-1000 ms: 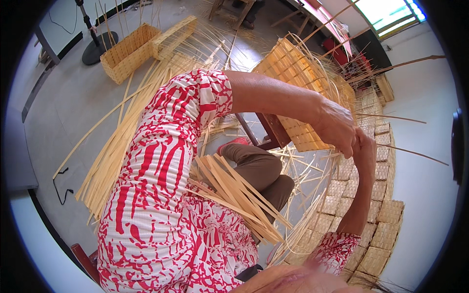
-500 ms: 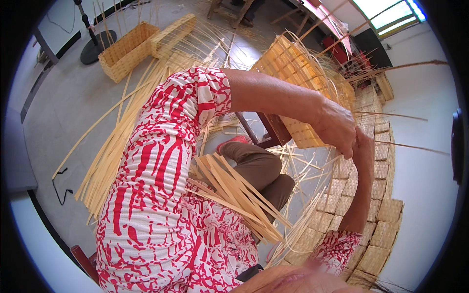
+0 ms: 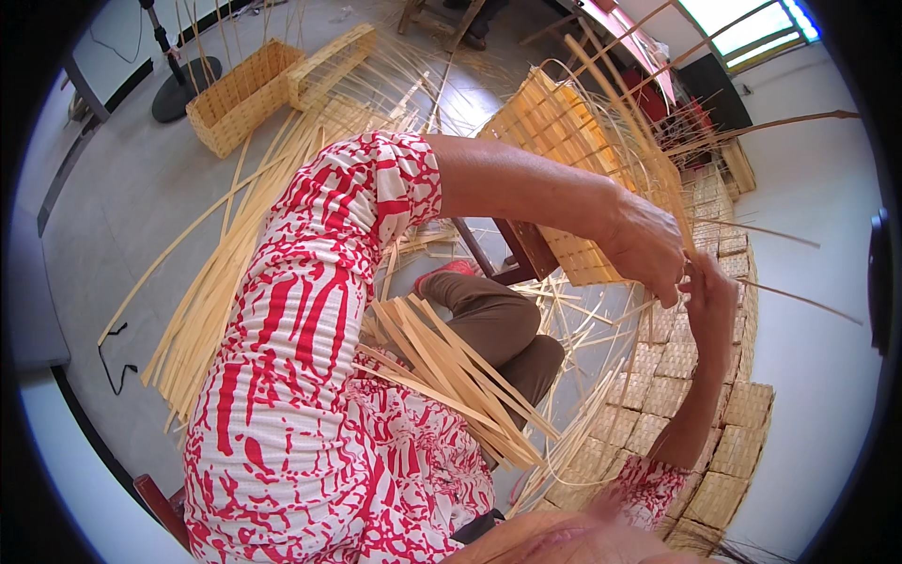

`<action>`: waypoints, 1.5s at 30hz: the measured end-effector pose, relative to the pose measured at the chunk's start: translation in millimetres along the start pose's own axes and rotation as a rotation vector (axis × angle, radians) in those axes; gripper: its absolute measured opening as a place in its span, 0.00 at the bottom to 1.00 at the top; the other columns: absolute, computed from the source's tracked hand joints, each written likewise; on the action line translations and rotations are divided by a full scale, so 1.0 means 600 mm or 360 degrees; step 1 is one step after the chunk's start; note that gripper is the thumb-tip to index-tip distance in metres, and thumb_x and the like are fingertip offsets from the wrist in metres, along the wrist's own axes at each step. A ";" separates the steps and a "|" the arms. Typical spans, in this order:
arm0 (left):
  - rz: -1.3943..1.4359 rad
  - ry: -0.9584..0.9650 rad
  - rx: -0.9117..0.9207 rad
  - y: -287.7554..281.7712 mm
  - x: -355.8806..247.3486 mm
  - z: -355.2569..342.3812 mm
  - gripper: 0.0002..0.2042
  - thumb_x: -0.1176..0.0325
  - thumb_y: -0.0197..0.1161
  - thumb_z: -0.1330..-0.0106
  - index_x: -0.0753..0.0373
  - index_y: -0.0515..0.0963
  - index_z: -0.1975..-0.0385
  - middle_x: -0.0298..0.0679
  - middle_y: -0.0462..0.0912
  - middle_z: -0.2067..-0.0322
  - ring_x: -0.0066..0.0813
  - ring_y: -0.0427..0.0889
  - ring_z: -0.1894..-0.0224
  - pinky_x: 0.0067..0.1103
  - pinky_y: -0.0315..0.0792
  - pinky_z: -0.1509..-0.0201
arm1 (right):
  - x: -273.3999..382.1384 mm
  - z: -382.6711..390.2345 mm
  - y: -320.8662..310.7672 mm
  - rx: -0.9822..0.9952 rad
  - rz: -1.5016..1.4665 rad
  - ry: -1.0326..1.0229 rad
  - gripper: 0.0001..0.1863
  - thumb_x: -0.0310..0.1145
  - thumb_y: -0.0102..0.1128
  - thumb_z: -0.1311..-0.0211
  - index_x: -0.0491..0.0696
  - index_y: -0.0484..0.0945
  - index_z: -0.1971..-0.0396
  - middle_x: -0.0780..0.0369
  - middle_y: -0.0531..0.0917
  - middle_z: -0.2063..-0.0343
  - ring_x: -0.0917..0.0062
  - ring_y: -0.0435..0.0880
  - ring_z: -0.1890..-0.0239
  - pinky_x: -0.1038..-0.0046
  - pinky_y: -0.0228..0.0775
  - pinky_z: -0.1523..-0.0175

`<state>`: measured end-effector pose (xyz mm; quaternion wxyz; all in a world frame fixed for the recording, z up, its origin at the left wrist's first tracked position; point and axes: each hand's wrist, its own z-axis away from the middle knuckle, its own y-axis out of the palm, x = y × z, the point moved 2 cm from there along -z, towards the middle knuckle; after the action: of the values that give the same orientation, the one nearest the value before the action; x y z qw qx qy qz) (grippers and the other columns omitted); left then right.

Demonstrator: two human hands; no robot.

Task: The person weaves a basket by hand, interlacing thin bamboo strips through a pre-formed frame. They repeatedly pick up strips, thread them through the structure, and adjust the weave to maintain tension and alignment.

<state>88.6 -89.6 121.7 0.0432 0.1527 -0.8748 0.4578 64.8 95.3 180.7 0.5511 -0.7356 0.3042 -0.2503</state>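
A black stand [image 3: 172,103] with a round base is upper left, a bright window [image 3: 738,39] upper right.

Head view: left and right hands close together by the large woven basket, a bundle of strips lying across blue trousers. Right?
Not quite: the trousers are brown, not blue, as the head view shows. The left hand and right hand are close together by the large woven basket, and the bundle of strips lies across the trousers.
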 end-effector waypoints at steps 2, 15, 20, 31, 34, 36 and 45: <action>0.0036 0.0011 -0.0057 -0.004 -0.002 0.003 0.07 0.69 0.61 0.41 0.58 0.77 0.63 0.41 0.81 0.70 0.43 0.84 0.63 0.36 0.76 0.64 | -0.013 -0.027 0.027 0.0085 0.0196 -0.0092 0.07 0.27 0.53 0.34 0.44 0.78 0.60 0.51 0.82 0.77 0.63 0.84 0.76 0.66 0.72 0.71; 0.0081 -0.0225 -0.0102 -0.026 0.020 -0.022 0.12 0.66 0.62 0.38 0.51 0.79 0.54 0.36 0.84 0.66 0.37 0.85 0.63 0.33 0.78 0.63 | -0.131 -0.054 0.080 0.0307 0.0065 0.0244 0.11 0.36 0.61 0.39 0.42 0.80 0.64 0.52 0.83 0.76 0.74 0.80 0.74 0.63 0.71 0.66; -0.0329 -0.0618 -0.0800 -0.094 0.132 -0.034 0.34 0.38 0.68 0.46 0.41 0.72 0.38 0.33 0.87 0.61 0.35 0.86 0.64 0.35 0.79 0.57 | -0.143 -0.045 0.066 0.0398 -0.0212 0.0170 0.16 0.32 0.58 0.31 0.40 0.78 0.49 0.59 0.86 0.63 0.78 0.83 0.62 0.73 0.74 0.53; 0.0211 -0.1322 -0.1574 -0.201 0.150 0.177 0.07 0.65 0.60 0.32 0.58 0.80 0.59 0.35 0.84 0.71 0.29 0.83 0.71 0.26 0.77 0.66 | -0.266 0.080 0.051 -0.0499 -0.1323 0.0523 0.18 0.32 0.56 0.29 0.49 0.77 0.42 0.64 0.84 0.50 0.82 0.81 0.49 0.78 0.72 0.46; -0.0562 -0.1171 -0.1257 -0.087 0.127 0.159 0.06 0.69 0.61 0.34 0.58 0.81 0.59 0.39 0.82 0.77 0.35 0.81 0.77 0.28 0.75 0.71 | -0.258 0.102 0.100 -0.0651 -0.1539 0.0589 0.18 0.33 0.60 0.31 0.49 0.77 0.42 0.62 0.84 0.51 0.80 0.82 0.51 0.79 0.76 0.54; -0.0530 -0.1144 -0.0793 -0.060 0.102 0.138 0.12 0.71 0.62 0.39 0.56 0.80 0.55 0.45 0.81 0.79 0.43 0.81 0.79 0.32 0.74 0.72 | -0.254 0.088 0.121 -0.0706 -0.1715 0.0552 0.16 0.32 0.61 0.31 0.48 0.79 0.46 0.62 0.85 0.53 0.80 0.84 0.54 0.79 0.77 0.56; -0.0282 -0.1217 -0.0168 -0.050 0.154 0.111 0.13 0.67 0.61 0.39 0.55 0.80 0.54 0.50 0.83 0.73 0.51 0.84 0.69 0.39 0.76 0.65 | -0.233 0.072 0.140 -0.0871 -0.1692 0.0432 0.08 0.33 0.63 0.33 0.46 0.82 0.58 0.64 0.86 0.63 0.82 0.85 0.60 0.80 0.77 0.59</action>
<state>14.1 -181.0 126.5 -0.2386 0.3845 -0.8335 0.3169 -15.5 207.2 83.4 0.0981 -0.8631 0.0163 -0.4952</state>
